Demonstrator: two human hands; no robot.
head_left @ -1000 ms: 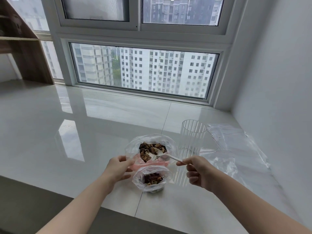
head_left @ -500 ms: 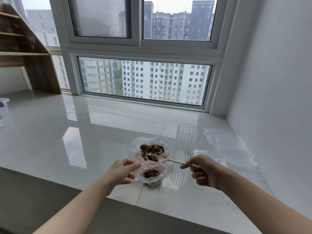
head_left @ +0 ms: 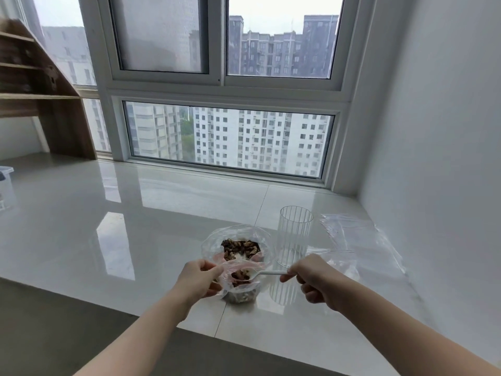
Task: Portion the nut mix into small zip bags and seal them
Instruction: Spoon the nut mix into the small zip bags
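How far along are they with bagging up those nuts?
Early on. No sealed bag shows yet. The left hand holds open a small clear zip bag, partly filled, while the right hand tips in a white plastic spoon of nuts. Much mix remains in the large clear bag; sealing is still ahead.

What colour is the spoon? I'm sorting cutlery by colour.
White, seen in the head view: the spoon in the right hand.

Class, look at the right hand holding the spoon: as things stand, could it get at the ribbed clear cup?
Probably yes: the cup stands just beyond the right hand with nothing between, but the spoon occupies its fingers.
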